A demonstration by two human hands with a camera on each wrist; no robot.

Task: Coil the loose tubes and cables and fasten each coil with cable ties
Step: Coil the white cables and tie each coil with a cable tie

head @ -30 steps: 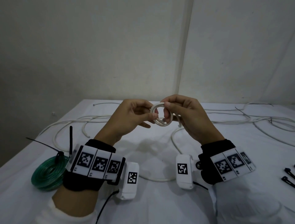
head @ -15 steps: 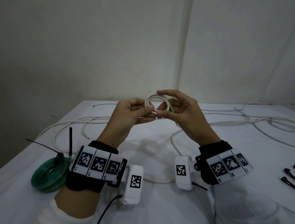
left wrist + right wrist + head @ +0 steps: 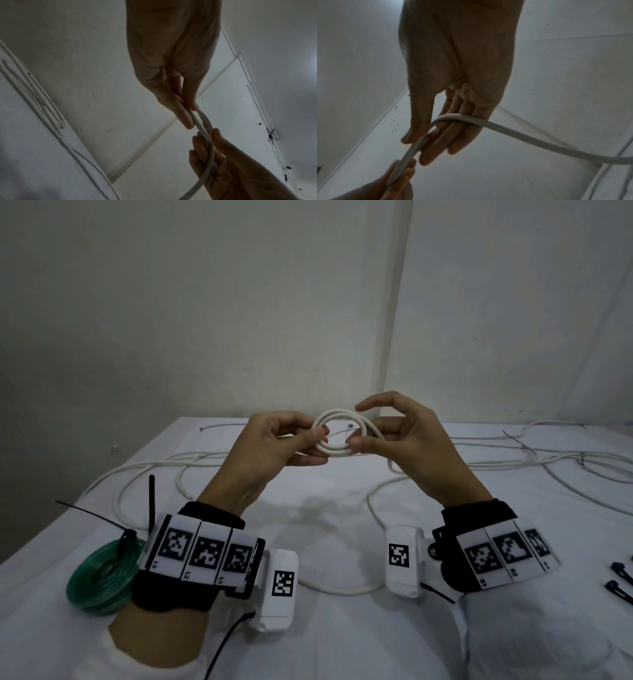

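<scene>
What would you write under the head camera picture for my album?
Two hands, left and right, pinch a small white cable coil above the table, beside a tied green tube.

Head view: positioned above and behind both wrists, facing forward and down across the table [image 3: 342,645] toward the wall corner. Left wrist view: close beneath the left hand [image 3: 171,60], facing up along the fingers. Right wrist view: likewise beneath the right hand [image 3: 458,54]. All three share the white cable coil [image 3: 337,436] held between both hands.

walls [image 3: 205,302]: plain off-white, meeting in a corner | table [image 3: 342,645]: white-covered | light: dim
</scene>
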